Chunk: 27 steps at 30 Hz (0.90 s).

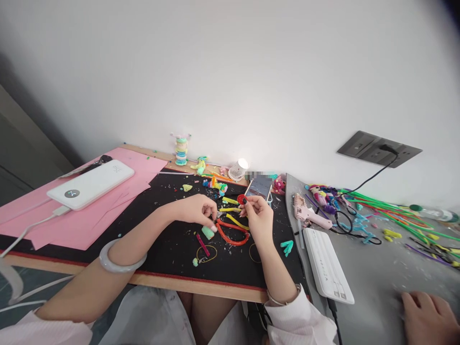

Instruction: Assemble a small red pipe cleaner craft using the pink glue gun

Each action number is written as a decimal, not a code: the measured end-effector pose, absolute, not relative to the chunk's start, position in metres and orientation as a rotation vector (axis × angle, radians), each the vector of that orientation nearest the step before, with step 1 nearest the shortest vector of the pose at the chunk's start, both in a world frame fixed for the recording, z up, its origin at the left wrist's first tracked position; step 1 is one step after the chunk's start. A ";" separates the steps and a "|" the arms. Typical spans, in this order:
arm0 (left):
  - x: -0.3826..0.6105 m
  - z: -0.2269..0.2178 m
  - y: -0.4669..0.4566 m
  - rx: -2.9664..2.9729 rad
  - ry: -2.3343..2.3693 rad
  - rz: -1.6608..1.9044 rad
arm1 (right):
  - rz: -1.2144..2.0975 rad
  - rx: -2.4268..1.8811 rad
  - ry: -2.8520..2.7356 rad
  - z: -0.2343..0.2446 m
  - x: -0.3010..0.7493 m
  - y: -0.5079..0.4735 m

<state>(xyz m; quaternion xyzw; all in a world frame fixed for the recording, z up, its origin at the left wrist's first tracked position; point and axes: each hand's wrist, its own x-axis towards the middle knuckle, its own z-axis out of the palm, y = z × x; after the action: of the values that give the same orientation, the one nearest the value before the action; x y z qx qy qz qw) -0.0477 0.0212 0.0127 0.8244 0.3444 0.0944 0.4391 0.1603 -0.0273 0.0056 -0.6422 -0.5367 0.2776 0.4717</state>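
Observation:
My left hand [198,210] rests on the black mat [168,249], fingers curled in a pinch at the end of a red pipe cleaner loop [232,234], with a small mint-green piece [207,233] just under it. My right hand [257,213] is raised a little, fingertips pinching a small red round piece [242,199]. Yellow pipe cleaner pieces [233,211] lie between the two hands. A pale bangle [120,258] circles my left forearm.
A white power bank [91,183] lies on pink paper [72,215] at left. A phone [259,188], pink glue gun [307,213], second white power bank [327,270] and green pipe cleaners [391,213] lie to the right. Another person's hand [427,318] rests at the bottom right.

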 end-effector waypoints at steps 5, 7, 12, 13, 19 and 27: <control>-0.050 0.010 0.021 2.124 0.724 0.102 | 0.690 -1.561 -1.285 0.009 0.158 -0.029; -0.051 0.010 0.020 2.145 0.717 0.147 | 0.709 -1.516 -1.276 0.010 0.157 -0.029; -0.050 0.016 0.017 1.931 0.695 0.217 | 0.737 -1.476 -1.267 0.013 0.156 -0.031; -0.049 0.017 0.016 1.832 0.693 0.226 | 0.736 -1.475 -1.269 0.013 0.156 -0.031; -0.042 0.017 0.016 1.744 0.814 0.556 | 0.728 -1.467 -1.278 0.015 0.155 -0.033; -0.031 0.003 0.019 2.012 1.009 0.923 | 0.855 -1.498 -1.306 0.012 0.151 -0.032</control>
<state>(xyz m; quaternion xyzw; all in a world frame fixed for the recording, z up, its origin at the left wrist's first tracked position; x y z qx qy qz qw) -0.0314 0.0188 0.0032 0.7758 0.3888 0.3557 0.3471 0.1509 -0.0324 0.0118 -0.6114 -0.5327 0.3489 0.4698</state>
